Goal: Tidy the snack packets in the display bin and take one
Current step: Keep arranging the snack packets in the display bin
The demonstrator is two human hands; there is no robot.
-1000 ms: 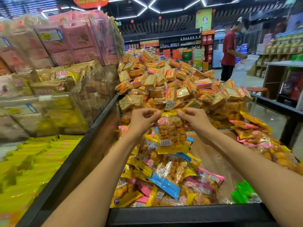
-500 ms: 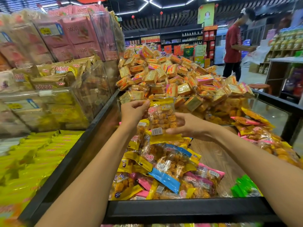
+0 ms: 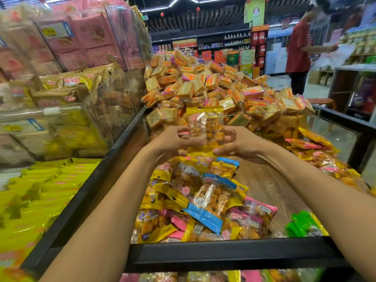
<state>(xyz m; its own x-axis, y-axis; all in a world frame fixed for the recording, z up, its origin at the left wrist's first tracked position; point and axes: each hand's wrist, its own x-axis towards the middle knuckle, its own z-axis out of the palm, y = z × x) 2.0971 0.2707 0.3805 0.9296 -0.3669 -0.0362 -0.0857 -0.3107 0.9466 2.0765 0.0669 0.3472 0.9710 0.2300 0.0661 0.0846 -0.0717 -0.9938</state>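
A clear snack packet with yellow ends (image 3: 205, 127) stands upright above the display bin (image 3: 230, 253). My left hand (image 3: 173, 141) grips its lower left side and my right hand (image 3: 240, 143) grips its lower right side, fingers curled round it. Below my hands, several loose snack packets (image 3: 203, 200) with yellow, blue and pink ends lie heaped on the bin's wooden floor. A few green packets (image 3: 301, 224) lie at the bin's near right.
Behind a clear divider (image 3: 284, 113) rises a tall heap of small yellow cracker packs (image 3: 203, 86). Clear bins of pink and yellow packs (image 3: 61, 78) stand at left. A person in a red shirt (image 3: 299, 49) stands in the aisle at far right.
The packet has been turned upright and shifted to the right. My hands moved from its top corners down to its lower sides. The camera view has tilted and moved closer.
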